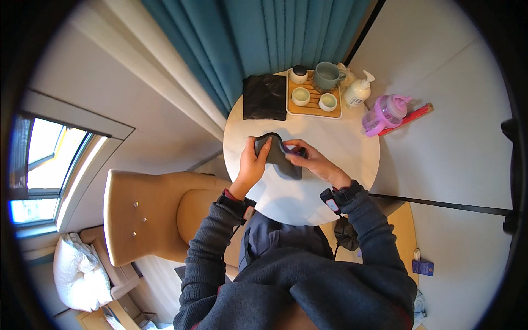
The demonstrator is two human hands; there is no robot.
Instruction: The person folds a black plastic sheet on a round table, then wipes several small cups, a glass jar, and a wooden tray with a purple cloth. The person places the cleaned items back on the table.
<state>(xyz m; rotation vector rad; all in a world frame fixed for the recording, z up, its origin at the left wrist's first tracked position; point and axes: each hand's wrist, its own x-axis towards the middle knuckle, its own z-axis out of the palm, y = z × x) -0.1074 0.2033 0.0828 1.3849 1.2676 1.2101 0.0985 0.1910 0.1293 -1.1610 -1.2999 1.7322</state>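
Between my two hands, above the round white table [350, 165], is a dark grey fabric piece [280, 159] with a black edge; its exact kind is unclear. My left hand [255, 159] pinches its left side, thumb on top and fingers behind. On the other side, my right hand [311, 159] grips the right edge, where a bit of purple and a dark part show by the fingers. The lower end of the fabric hangs down over the tabletop. Straps with small devices are around both my wrists.
Along the far edge lie a black folded sheet or bag [265, 97] and a wooden-topped tea tray [314, 110] with cups, a lidded jar and a grey-green mug [327, 75]. A pump bottle [357, 93] and a pink drinking bottle [385, 113] stand right. A tan chair [161, 206] is at left.
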